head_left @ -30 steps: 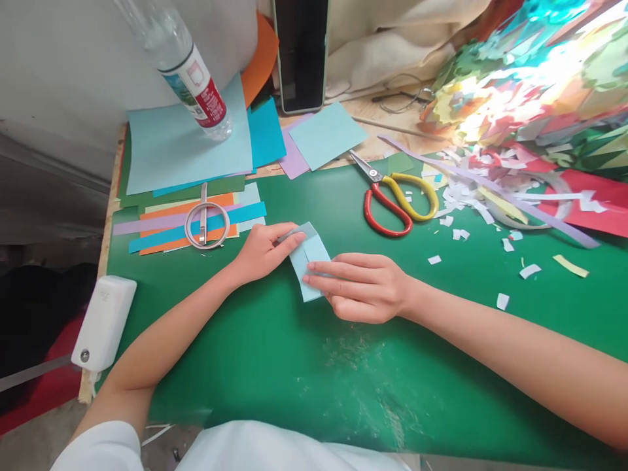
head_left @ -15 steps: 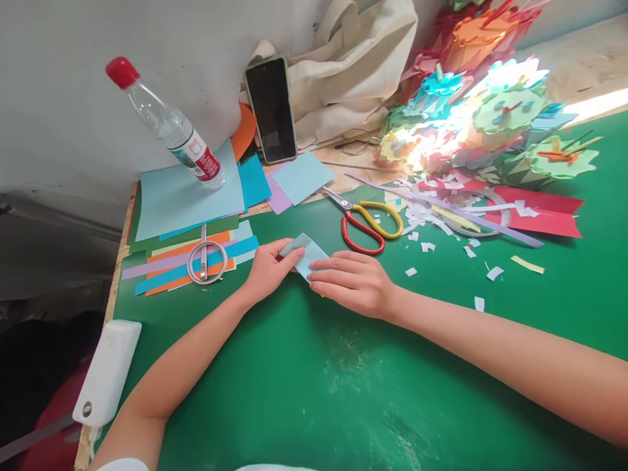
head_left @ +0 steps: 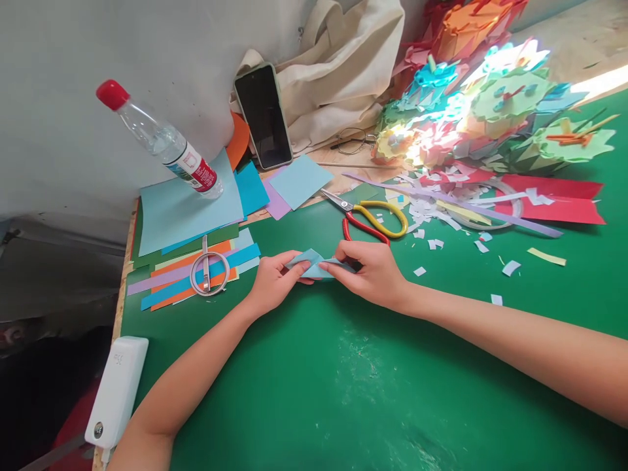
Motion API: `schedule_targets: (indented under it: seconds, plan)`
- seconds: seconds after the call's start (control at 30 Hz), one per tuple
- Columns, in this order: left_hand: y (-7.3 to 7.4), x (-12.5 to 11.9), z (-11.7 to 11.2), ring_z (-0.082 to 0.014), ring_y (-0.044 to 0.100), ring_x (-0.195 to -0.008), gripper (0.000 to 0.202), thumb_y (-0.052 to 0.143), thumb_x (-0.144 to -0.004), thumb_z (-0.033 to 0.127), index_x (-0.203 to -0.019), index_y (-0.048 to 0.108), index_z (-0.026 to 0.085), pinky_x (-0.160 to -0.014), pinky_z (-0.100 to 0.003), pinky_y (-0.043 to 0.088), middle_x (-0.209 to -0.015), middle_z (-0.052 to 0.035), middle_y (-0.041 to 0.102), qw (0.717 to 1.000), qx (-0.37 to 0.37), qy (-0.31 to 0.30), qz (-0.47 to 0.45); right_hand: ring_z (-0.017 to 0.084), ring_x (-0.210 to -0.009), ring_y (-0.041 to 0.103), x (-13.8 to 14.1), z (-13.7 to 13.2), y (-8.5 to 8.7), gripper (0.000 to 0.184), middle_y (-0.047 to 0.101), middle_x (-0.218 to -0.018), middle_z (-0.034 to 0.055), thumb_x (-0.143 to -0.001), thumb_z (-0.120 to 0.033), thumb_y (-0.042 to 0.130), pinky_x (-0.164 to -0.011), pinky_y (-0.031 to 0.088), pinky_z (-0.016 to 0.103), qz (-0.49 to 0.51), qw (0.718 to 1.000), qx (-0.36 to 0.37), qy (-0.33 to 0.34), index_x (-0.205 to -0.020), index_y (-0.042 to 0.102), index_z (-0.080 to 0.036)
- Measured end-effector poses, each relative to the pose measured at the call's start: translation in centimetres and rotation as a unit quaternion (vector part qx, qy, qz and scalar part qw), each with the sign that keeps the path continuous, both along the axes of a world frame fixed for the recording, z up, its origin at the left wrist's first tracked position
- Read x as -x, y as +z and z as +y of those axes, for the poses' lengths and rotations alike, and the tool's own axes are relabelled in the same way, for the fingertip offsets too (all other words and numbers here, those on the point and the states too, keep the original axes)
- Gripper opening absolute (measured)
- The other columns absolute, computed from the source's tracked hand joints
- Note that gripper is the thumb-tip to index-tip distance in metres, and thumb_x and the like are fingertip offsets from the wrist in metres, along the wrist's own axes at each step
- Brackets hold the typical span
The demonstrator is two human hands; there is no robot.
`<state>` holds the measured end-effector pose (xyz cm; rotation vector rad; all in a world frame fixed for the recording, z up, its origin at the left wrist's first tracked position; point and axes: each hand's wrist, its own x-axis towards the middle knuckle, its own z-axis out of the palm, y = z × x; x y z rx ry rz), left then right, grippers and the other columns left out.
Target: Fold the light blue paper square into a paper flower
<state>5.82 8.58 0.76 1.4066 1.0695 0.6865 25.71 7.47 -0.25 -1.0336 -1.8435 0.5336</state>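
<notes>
A small folded piece of light blue paper (head_left: 311, 261) is held between my two hands over the green table. My left hand (head_left: 275, 277) pinches its left end, thumb on top and fingers beneath. At the other end, my right hand (head_left: 375, 275) grips the paper between thumb and curled fingers; part of the paper is hidden behind that hand. Just beyond my right hand lie scissors (head_left: 346, 206) with one red and one yellow handle. Left of my left hand, a roll of tape (head_left: 192, 278) rests on coloured paper strips (head_left: 165, 277).
A water bottle (head_left: 189, 163) stands on light blue sheets (head_left: 161, 222) at the back left. A phone (head_left: 265, 118) leans against a cloth bag (head_left: 338, 78). Paper flowers (head_left: 513, 98) and white scraps (head_left: 432, 209) lie right. A power bank (head_left: 118, 389) sits at the left edge.
My right hand has gone from fingers laid flat over the paper to a pinch on its right end. The paper has turned and now shows more folds. The view has shifted slightly.
</notes>
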Motion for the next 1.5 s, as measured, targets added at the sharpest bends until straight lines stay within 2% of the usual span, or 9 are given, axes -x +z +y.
schedule_targets:
  seconds: [0.1, 0.27, 0.43, 0.53, 0.67, 0.97, 1.07, 1.23, 1.5]
  plan:
    - [-0.04, 0.03, -0.04, -0.0188, 0.073, -0.077, 0.034, 0.062, -0.086, 0.044, -0.093, 0.070, 0.012, -0.071, -0.030, 0.065, -0.088, -0.0050, 0.073, 1.000, 0.001, -0.007, -0.016, 0.005, -0.050, 0.031, -0.02, 0.15, 0.09, 0.034, 0.037, -0.053, -0.0070, -0.084, -0.024, 0.064, -0.046, 0.026, 0.019, 0.009, 0.998, 0.058, 0.007, -0.061, 0.040, -0.018]
    - [-0.04, 0.10, -0.08, -0.0180, 0.073, -0.075, 0.036, 0.061, -0.087, 0.046, -0.093, 0.070, 0.012, -0.069, -0.028, 0.065, -0.088, -0.0051, 0.074, 0.999, -0.004, -0.020, -0.028, 0.006, -0.052, 0.031, -0.10, 0.13, 0.19, 0.033, 0.036, -0.054, -0.0067, -0.085, -0.026, 0.062, -0.049, 0.026, 0.020, 0.011, 0.994, 0.103, 0.014, -0.062, 0.040, -0.018]
    - [-0.09, 0.33, -0.04, -0.0171, 0.073, -0.073, 0.032, 0.061, -0.088, 0.043, -0.092, 0.070, 0.013, -0.066, -0.024, 0.064, -0.081, -0.0040, 0.074, 0.999, -0.013, -0.037, -0.027, 0.006, -0.051, 0.037, -0.08, 0.11, 0.47, 0.017, 0.046, -0.055, -0.0063, -0.086, -0.029, 0.061, -0.050, 0.028, 0.020, 0.002, 0.987, 0.157, 0.027, -0.074, 0.058, -0.016]
    - [-0.17, 0.43, -0.04, -0.0166, 0.073, -0.074, 0.030, 0.061, -0.089, 0.041, -0.092, 0.070, 0.014, -0.065, -0.023, 0.063, -0.080, -0.0036, 0.074, 0.999, -0.017, -0.043, -0.027, 0.005, -0.051, 0.037, -0.10, 0.10, 0.62, 0.018, 0.049, -0.055, -0.0058, -0.088, -0.029, 0.058, -0.051, 0.028, 0.021, 0.001, 0.984, 0.175, 0.041, -0.077, 0.064, -0.016]
    - [-0.34, 0.51, -0.05, -0.0171, 0.073, -0.074, 0.030, 0.059, -0.090, 0.042, -0.094, 0.070, 0.014, -0.065, -0.024, 0.063, -0.079, -0.0035, 0.073, 0.998, -0.016, -0.050, -0.022, 0.006, -0.051, 0.036, -0.18, 0.04, 0.65, 0.024, 0.048, -0.053, -0.0053, -0.089, -0.029, 0.056, -0.052, 0.028, 0.021, 0.007, 0.983, 0.176, 0.041, -0.070, 0.062, -0.016]
    - [-0.37, 0.67, -0.13, -0.0167, 0.073, -0.074, 0.035, 0.053, -0.093, 0.045, -0.099, 0.068, 0.014, -0.065, -0.023, 0.061, -0.084, -0.0057, 0.074, 0.996, -0.034, -0.081, -0.009, 0.006, -0.049, 0.037, -0.16, -0.14, 0.49, 0.019, 0.050, -0.053, -0.0047, -0.087, -0.027, 0.057, -0.051, 0.028, 0.022, 0.012, 0.988, 0.151, 0.028, -0.076, 0.066, -0.014]
    - [-0.35, 0.61, -0.36, -0.0158, 0.073, -0.072, 0.031, 0.059, -0.090, 0.042, -0.099, 0.067, 0.014, -0.063, -0.021, 0.060, -0.083, -0.0054, 0.074, 0.995, -0.050, -0.085, 0.004, 0.005, -0.049, 0.036, -0.20, -0.12, 0.50, 0.018, 0.050, -0.053, -0.0047, -0.087, -0.026, 0.056, -0.051, 0.028, 0.021, 0.010, 0.990, 0.141, 0.027, -0.076, 0.065, -0.015]
    - [-0.46, 0.41, -0.56, -0.0142, 0.073, -0.065, 0.024, 0.060, -0.090, 0.037, -0.093, 0.063, 0.013, -0.058, -0.019, 0.058, -0.080, -0.0064, 0.075, 0.994, -0.053, -0.092, 0.029, 0.006, -0.050, 0.037, -0.31, -0.10, 0.56, 0.019, 0.053, -0.056, -0.0038, -0.088, -0.025, 0.055, -0.050, 0.029, 0.021, 0.014, 0.991, 0.131, 0.020, -0.075, 0.062, -0.015]
    - [-0.48, 0.36, -0.55, -0.0142, 0.072, -0.060, 0.027, 0.055, -0.093, 0.038, -0.087, 0.060, 0.013, -0.051, -0.017, 0.056, -0.076, -0.0074, 0.074, 0.995, -0.040, -0.091, 0.026, 0.006, -0.051, 0.037, -0.22, -0.21, 0.47, 0.017, 0.053, -0.058, -0.0039, -0.090, -0.024, 0.055, -0.052, 0.030, 0.021, 0.017, 0.993, 0.115, 0.021, -0.076, 0.062, -0.015]
